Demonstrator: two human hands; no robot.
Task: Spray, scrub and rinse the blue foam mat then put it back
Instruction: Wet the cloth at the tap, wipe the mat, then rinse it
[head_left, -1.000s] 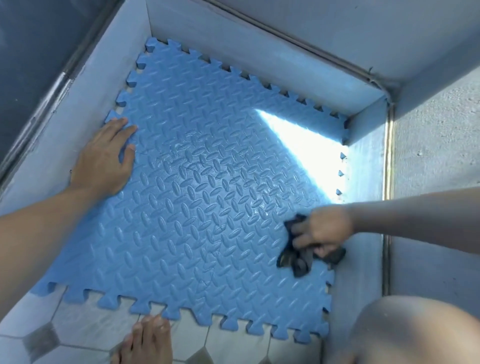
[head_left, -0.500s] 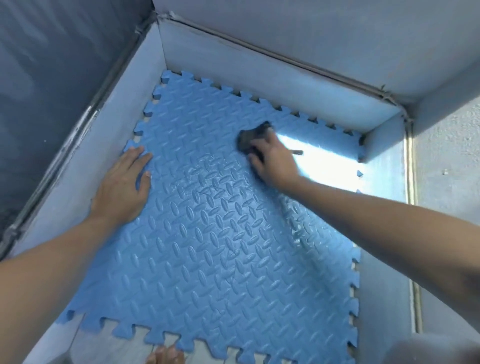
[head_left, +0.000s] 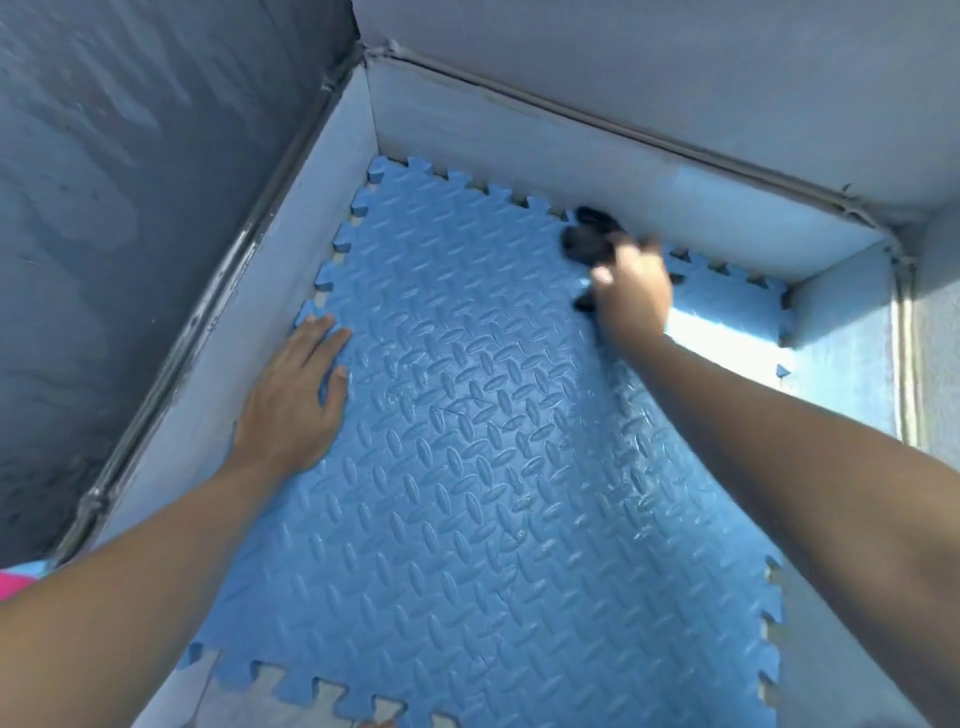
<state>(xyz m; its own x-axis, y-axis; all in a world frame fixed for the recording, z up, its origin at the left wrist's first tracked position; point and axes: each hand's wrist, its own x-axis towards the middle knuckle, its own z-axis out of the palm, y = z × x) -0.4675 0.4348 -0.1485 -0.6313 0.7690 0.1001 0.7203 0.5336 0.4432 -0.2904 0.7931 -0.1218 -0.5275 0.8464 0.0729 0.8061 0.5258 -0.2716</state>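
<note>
Fingers (head_left: 631, 249) of the right hand (head_left: 631, 291) curl around a dark scrubbing cloth (head_left: 587, 236), pressing it onto the mat's far edge at about 1 o'clock, right against the low wall (head_left: 649, 176). Motion blurs that hand. Left hand (head_left: 291, 405) lies flat at 9 o'clock, fingers (head_left: 317, 338) together and extended, palm down on the blue foam mat (head_left: 467, 493). Mat lies on the floor, filling the corner, its toothed edges meeting the walls; a sunlit patch (head_left: 727, 338) glows at 3 o'clock.
</note>
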